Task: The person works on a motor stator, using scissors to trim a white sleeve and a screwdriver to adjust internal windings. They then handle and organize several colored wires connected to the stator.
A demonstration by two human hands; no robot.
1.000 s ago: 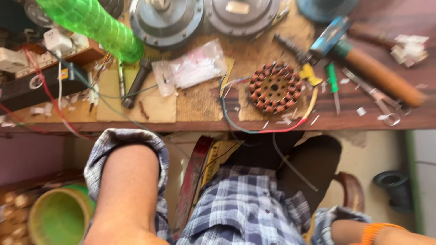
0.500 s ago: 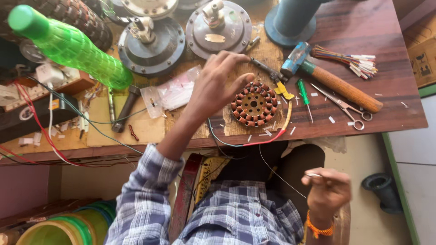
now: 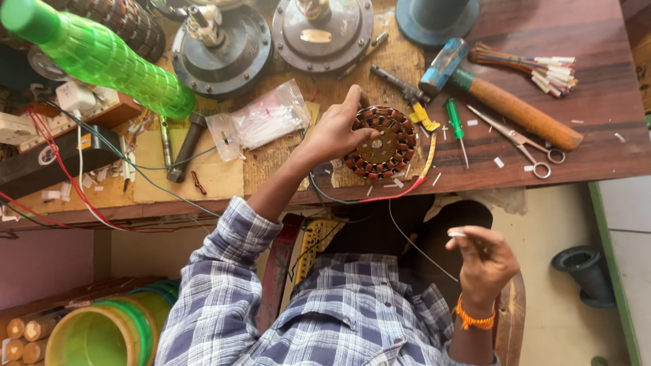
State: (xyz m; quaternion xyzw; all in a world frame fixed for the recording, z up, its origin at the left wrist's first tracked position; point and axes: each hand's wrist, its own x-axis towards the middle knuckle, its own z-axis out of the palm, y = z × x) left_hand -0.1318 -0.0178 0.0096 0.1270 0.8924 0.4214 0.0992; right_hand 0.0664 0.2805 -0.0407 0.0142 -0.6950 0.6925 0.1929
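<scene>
A round motor stator (image 3: 381, 144) with copper-coloured windings lies on the wooden workbench (image 3: 583, 159) near its front edge. My left hand (image 3: 331, 132) rests on the stator's left side, fingers curled over its rim. Red, yellow and dark wires (image 3: 400, 196) loop from the stator along the bench edge. Below the bench my right hand (image 3: 485, 261), an orange band on its wrist, pinches a thin white strand (image 3: 417, 244) that runs up towards the stator.
A green plastic bottle (image 3: 102, 57) lies at the far left. Two grey motor covers (image 3: 220, 47) sit at the back. A hammer (image 3: 505, 105), scissors (image 3: 532, 148), a green screwdriver (image 3: 456, 125) and a clear bag of white sleeves (image 3: 261, 122) surround the stator.
My left hand reached up from my lap onto the stator and stays there. My right hand came into view holding the thin strand and has lifted slightly.
</scene>
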